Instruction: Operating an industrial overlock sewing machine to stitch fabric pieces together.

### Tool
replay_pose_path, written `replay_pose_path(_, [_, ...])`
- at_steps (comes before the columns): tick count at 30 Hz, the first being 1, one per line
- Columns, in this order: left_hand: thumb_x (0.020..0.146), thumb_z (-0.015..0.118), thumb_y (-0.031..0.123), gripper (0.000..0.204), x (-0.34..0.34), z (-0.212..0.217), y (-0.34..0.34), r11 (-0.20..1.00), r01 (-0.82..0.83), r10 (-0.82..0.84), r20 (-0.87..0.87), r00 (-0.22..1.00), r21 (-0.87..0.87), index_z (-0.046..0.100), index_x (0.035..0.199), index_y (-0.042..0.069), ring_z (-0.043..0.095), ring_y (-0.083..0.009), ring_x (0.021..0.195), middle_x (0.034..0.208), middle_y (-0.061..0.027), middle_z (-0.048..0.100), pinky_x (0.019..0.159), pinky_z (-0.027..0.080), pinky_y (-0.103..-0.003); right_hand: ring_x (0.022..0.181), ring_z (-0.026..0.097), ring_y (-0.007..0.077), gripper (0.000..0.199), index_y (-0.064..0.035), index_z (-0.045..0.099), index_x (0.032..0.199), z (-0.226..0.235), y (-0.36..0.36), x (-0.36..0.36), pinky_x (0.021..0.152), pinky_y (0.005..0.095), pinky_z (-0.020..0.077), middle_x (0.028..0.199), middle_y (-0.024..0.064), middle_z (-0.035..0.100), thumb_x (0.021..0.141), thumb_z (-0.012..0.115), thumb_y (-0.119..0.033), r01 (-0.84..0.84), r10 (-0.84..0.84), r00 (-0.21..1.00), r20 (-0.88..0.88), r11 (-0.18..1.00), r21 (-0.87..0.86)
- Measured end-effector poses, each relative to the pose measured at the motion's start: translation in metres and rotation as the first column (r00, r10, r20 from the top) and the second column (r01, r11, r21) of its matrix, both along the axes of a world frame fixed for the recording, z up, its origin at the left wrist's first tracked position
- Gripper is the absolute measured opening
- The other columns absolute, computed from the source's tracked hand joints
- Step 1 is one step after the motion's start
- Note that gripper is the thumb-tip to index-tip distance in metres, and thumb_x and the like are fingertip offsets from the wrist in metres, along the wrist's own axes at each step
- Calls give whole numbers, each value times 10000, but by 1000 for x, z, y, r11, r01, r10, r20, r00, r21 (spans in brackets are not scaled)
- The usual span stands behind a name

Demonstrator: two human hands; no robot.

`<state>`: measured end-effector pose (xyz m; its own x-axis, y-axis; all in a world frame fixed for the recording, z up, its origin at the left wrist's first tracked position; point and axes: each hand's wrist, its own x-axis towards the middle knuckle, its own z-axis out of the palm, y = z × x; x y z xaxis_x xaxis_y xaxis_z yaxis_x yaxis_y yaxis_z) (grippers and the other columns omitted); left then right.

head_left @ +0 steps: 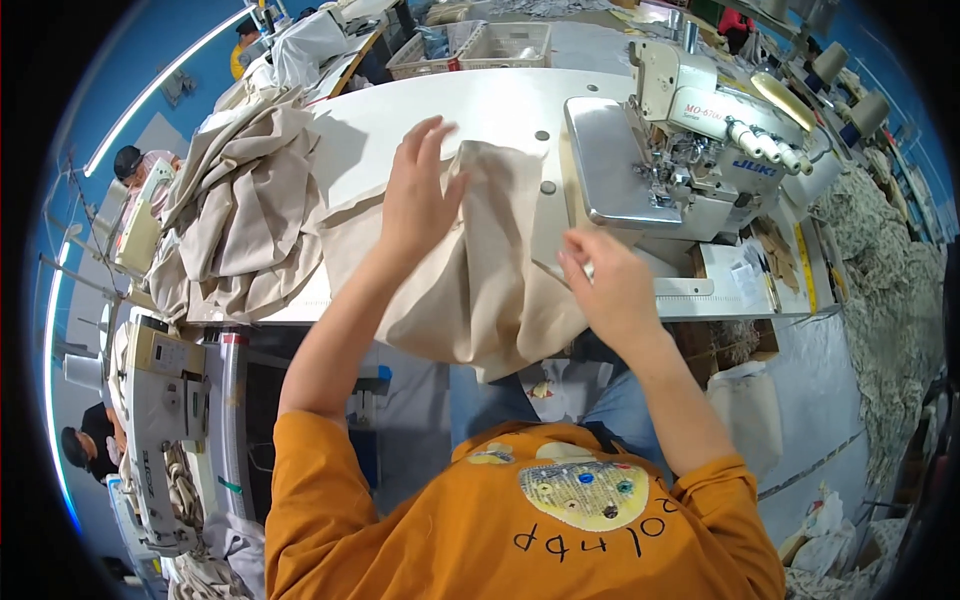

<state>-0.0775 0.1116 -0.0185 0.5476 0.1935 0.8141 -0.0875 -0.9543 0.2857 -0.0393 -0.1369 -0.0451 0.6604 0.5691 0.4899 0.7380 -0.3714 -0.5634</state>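
Note:
A beige piece of cloth (490, 250) lies in folds over the front edge of the white sewing table, its lower part hanging above my lap. My left hand (425, 195) is over the cloth's left part, fingers stretched and slightly apart, with nothing visibly gripped. At the cloth's right edge is my right hand (612, 290), its fingers curled together. A small pale bit shows between the thumb and fingers, too small to name. Just beyond that hand stands a white overlock sewing machine (700, 150) with a shiny metal plate (615, 160) on its left.
A heap of beige cloth (250, 200) covers the table's left end. White plastic baskets (505, 45) stand behind the table. A yellow measuring strip (805, 268) lies at the right end. Another sewing machine (165, 430) is at lower left; patterned fabric (885, 290) is piled at right.

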Motion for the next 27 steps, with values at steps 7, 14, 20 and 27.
replay_pose_path(7, [676, 677, -8, 345, -43, -15, -56, 749, 587, -368, -543, 755, 308, 687, 1006, 92, 600, -242, 930, 1143, -2, 669, 810, 528, -350, 640, 615, 178, 226, 6, 682, 1078, -25, -7, -5, 637, 309, 499, 773, 100, 676, 881, 685, -106, -128, 61, 886, -460, 985, -116])
replay_pose_path(14, [661, 711, -5, 245, -65, -9, -37, 768, 625, -496, -488, 718, 140, 670, 885, 85, 623, -228, 869, 975, -5, 675, 722, 548, -320, 570, 516, 55, 222, -3, 668, 1119, -25, -22, -19, 547, 223, 429, 698, 16, 629, 915, 638, -84, -73, 159, 774, -613, 984, 164])
replay_pose_path(20, [726, 663, 53, 157, -79, 7, -28, 732, 650, -540, -406, 737, 205, 649, 874, 101, 630, -210, 916, 964, -2, 649, 716, 557, -318, 609, 574, 98, 335, -76, 643, 1225, -23, -28, 0, 549, 253, 477, 824, 45, 651, 909, 577, 12, -234, 367, 848, -383, 907, 351])
replay_pose_path(27, [721, 671, 74, 205, -86, 34, -19, 701, 654, -514, -433, 740, 285, 669, 924, 103, 637, -223, 949, 997, -4, 660, 748, 564, -323, 777, 634, 345, 212, -72, 675, 1010, -4, 8, 33, 675, 402, 528, 918, 125, 657, 809, 662, -7, -604, 612, 790, 31, 787, -124])
